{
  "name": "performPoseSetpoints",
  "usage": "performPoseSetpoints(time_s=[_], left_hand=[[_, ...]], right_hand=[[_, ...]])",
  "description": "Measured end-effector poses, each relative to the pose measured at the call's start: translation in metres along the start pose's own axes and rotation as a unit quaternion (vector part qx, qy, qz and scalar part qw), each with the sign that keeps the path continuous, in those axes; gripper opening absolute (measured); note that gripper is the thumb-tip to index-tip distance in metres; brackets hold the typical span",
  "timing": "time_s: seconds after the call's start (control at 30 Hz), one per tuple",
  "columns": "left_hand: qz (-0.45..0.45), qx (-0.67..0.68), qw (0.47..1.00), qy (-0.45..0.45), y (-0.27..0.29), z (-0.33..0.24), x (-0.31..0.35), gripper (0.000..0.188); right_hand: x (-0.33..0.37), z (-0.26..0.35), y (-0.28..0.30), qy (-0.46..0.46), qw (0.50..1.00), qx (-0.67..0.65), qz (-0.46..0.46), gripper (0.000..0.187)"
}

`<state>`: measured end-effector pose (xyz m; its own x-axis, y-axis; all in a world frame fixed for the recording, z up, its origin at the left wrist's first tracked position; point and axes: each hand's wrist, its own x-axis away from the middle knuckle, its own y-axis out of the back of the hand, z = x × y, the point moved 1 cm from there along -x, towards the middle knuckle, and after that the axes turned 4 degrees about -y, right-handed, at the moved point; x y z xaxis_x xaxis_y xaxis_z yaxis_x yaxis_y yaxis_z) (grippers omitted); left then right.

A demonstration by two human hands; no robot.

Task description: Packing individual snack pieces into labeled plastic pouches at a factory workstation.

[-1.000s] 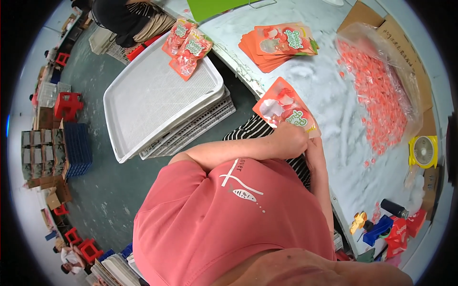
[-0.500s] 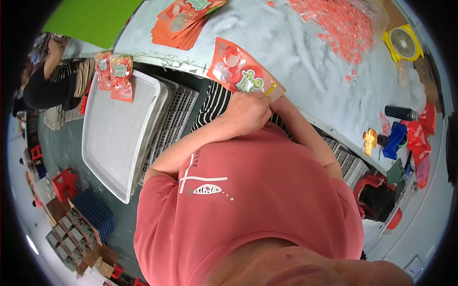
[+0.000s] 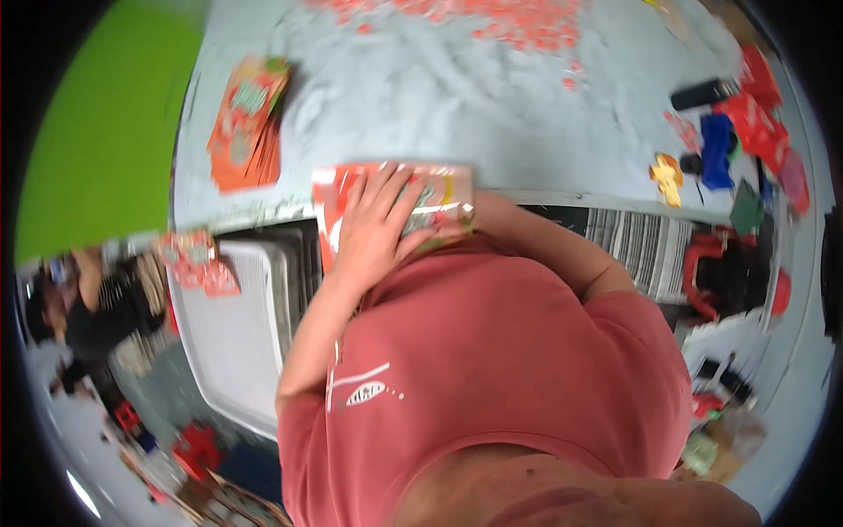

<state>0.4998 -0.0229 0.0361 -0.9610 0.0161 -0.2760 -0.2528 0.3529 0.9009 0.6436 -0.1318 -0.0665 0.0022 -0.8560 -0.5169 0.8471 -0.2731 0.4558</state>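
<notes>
Across the near table edge, in front of my belly, is a shiny red and pink printed pouch (image 3: pixel 452 186). My left hand (image 3: pixel 379 224) lies over its left part, fingers stretched out and spread on the film. Coming in from the right, my right hand (image 3: pixel 479 213) meets the pouch's right end; its fingers are hidden behind it. A fanned stack of flat, similar pouches (image 3: pixel 248 127) rests on the table to the left. Small red-pink pieces (image 3: pixel 527 31), like wrapped sweets, are scattered at the far side.
A white tray (image 3: pixel 233 338) on a stack stands low at left, with filled pouches (image 3: pixel 195 262) at its top. A green surface (image 3: pixel 97 140) adjoins the table. Right lie a black bottle (image 3: pixel 702 94), a blue item (image 3: pixel 717 154) and red bags (image 3: pixel 757 127). Another person (image 3: pixel 105 307) works far left.
My view has turned, swinging the table round. The pouch now lies level rather than slanted. My left hand has left the pouch's right end and spread flat over its left part.
</notes>
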Motion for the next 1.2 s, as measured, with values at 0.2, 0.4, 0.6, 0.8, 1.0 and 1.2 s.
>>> performPoseSetpoints(time_s=[0.2, 0.4, 0.6, 0.8, 1.0, 1.2], left_hand=[[-0.011, 0.057, 0.998, 0.008, -0.038, 0.006, 0.03, 0.036], [-0.019, 0.028, 0.994, 0.106, -0.035, 0.017, 0.057, 0.013], [-0.08, 0.115, 0.966, 0.217, -0.026, 0.016, 0.059, 0.019], [-0.063, 0.21, 0.919, 0.327, -0.025, 0.001, 0.058, 0.017], [-0.06, 0.131, 0.971, 0.19, -0.025, 0.01, 0.053, 0.004], [-0.03, -0.006, 0.989, 0.144, -0.009, 0.003, 0.049, 0.012]], right_hand=[[0.024, 0.024, 0.019, -0.278, 0.934, -0.142, 0.176, 0.028], [0.044, -0.025, 0.141, -0.261, 0.943, 0.098, -0.182, 0.039], [0.054, -0.139, 0.234, -0.308, 0.778, 0.503, -0.217, 0.051], [0.005, -0.131, 0.17, -0.209, 0.847, 0.484, -0.074, 0.056], [0.035, -0.087, 0.145, -0.227, 0.864, 0.445, -0.061, 0.051], [0.075, -0.065, 0.154, -0.289, 0.827, 0.465, -0.123, 0.043]])
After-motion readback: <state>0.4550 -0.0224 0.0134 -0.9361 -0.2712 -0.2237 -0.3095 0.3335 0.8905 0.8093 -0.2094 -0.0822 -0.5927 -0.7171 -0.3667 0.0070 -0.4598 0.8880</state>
